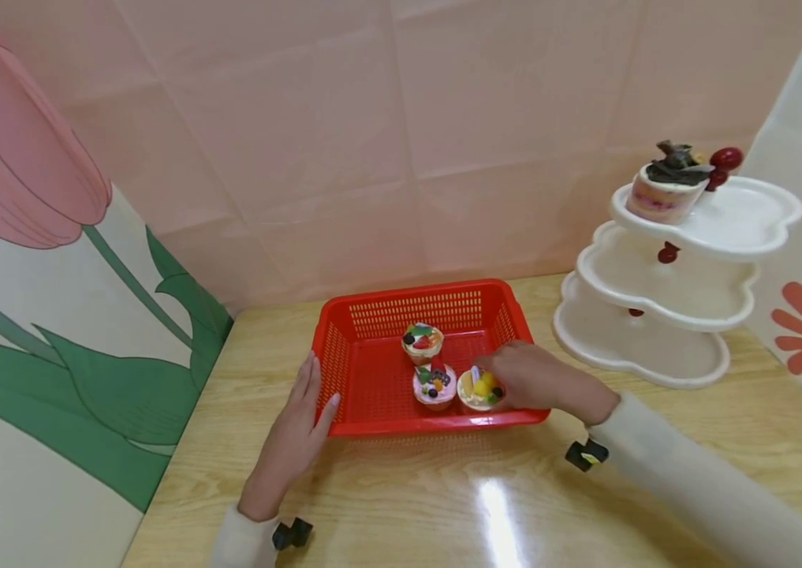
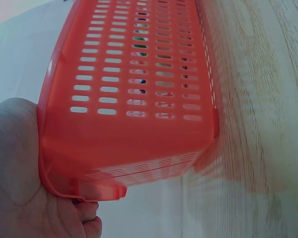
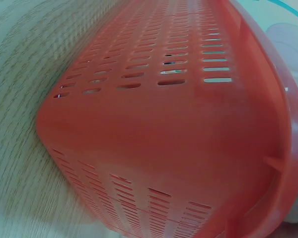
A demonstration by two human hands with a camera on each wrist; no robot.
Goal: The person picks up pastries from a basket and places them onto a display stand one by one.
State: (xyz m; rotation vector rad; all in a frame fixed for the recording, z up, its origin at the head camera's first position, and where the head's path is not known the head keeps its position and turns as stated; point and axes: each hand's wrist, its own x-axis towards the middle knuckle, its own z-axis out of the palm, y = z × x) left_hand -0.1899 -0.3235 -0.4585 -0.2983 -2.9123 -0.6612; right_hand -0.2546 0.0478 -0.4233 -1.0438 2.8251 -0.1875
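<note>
A cream sleeve lies at four o'clock of the basket as seen from the head, with a small black device at its cuff. Beyond it, the right hand bends over the three o'clock edge of a yellow-topped cupcake; its fingers are mostly hidden, so I cannot tell whether they pinch it. That cupcake has cream icing, yellow fruit pieces and a dark berry, and sits toward four o'clock inside the red basket. The hand blocks part of it. Just beside it at nine o'clock is a pink-iced cupcake; farther off, at ten, a strawberry-topped cupcake. The left hand rests against the basket's slotted wall at eight o'clock, fingers straight and pressed together, thumb spread apart. At two o'clock a white three-tier stand bears a dark-topped cake on its top tier.
</note>
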